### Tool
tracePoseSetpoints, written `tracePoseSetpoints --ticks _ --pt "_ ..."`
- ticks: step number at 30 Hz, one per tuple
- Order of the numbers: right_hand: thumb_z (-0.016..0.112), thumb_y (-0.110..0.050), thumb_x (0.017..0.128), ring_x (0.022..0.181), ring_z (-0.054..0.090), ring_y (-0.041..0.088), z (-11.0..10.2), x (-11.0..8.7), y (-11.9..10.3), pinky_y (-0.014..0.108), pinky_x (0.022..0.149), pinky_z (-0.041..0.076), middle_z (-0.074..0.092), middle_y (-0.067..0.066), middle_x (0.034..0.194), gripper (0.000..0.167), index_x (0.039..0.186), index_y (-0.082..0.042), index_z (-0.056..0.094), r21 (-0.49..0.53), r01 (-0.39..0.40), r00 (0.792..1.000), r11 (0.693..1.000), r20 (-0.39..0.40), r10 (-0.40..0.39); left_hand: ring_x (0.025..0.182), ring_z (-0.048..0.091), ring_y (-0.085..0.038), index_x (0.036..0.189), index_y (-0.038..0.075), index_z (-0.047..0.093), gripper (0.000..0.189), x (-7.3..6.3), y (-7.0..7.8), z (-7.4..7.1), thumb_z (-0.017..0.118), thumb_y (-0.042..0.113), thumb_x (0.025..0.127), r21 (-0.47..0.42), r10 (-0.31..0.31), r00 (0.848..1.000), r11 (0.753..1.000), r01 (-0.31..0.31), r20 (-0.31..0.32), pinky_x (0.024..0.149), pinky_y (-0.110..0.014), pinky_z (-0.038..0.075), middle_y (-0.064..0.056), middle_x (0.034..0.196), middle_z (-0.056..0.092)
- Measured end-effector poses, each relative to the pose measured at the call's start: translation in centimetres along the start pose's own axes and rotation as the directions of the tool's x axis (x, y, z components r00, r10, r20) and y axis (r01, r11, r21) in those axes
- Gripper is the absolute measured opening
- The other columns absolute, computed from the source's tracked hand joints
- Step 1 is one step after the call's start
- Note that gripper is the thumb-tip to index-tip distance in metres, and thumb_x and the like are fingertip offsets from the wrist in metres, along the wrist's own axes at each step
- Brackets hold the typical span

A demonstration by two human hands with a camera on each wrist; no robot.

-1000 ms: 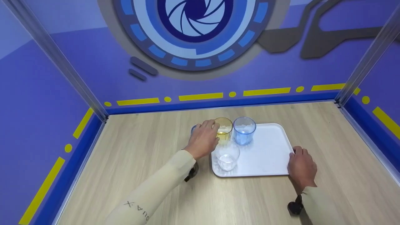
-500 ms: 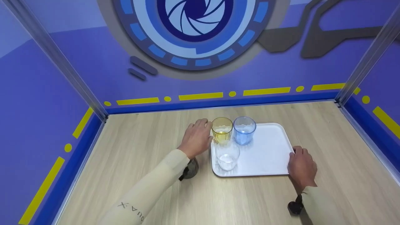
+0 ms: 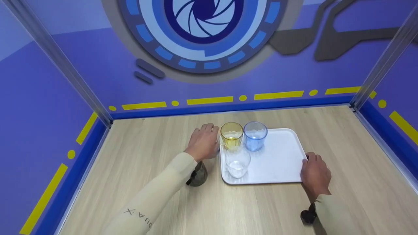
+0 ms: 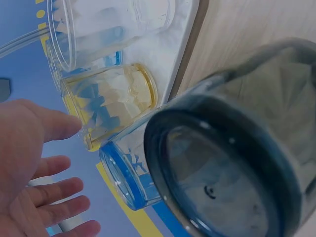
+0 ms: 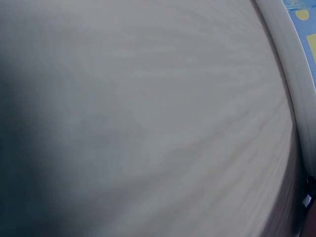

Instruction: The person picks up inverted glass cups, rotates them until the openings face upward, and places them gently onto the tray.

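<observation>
My left hand (image 3: pixel 203 142) hovers just left of the tray with its fingers loosely spread and nothing between them. Under it, mostly hidden in the head view, a blue-bottomed glass (image 4: pixel 129 173) stands upside down. Closer to my wrist is a dark grey glass (image 3: pixel 200 176), also mouth down on the table. On the white tray (image 3: pixel 277 163), a yellow glass (image 3: pixel 232 143) and a light blue glass (image 3: pixel 255 140) stand upright at the back left. A clear glass (image 3: pixel 237 164) is in front of the yellow one. My right hand (image 3: pixel 316 174) grips the tray's right edge.
The wood-grain table (image 3: pixel 147 163) extends around the tray. Printed blue-purple panels (image 3: pixel 196 88) wall it in at the back and both sides, with metal posts (image 3: pixel 382 62) at the corners.
My left hand has drawn away from the yellow glass to the left, leaving it on the tray. More of the dark grey glass shows. My right hand stays on the tray edge.
</observation>
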State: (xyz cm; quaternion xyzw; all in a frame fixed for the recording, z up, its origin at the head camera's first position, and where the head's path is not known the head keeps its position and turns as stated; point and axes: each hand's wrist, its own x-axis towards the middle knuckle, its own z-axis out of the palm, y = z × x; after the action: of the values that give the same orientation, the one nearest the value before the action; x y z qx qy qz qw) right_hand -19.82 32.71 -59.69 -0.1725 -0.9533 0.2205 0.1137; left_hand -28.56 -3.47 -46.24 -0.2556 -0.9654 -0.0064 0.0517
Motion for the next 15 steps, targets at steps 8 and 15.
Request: tracePoseSetpoints --ticks 8,15 --pt "0.044 -0.016 0.100 0.101 0.054 0.047 0.1 -0.2 0.2 0.059 0.072 0.042 0.054 0.028 0.110 0.031 0.124 0.003 0.049 -0.002 0.030 0.999 1.000 -0.042 -0.030 0.117 0.053 -0.029 0.132 0.006 0.049 0.047 0.6 -0.3 -0.4 0.055 0.027 0.090 0.023 -0.015 0.995 1.000 0.013 0.097 0.091 -0.047 0.049 -0.013 0.130 0.053" --pt "0.043 -0.017 0.101 0.101 0.054 0.046 0.1 -0.2 0.1 0.058 0.073 0.042 0.054 0.027 0.110 0.031 0.124 0.003 0.049 -0.012 0.019 0.999 1.000 -0.030 -0.019 0.116 0.054 -0.030 0.134 0.006 0.048 0.048 1.1 -0.4 -0.3 0.056 0.028 0.092 0.048 -0.027 0.989 0.999 0.020 0.148 0.092 -0.048 0.049 -0.014 0.129 0.054"
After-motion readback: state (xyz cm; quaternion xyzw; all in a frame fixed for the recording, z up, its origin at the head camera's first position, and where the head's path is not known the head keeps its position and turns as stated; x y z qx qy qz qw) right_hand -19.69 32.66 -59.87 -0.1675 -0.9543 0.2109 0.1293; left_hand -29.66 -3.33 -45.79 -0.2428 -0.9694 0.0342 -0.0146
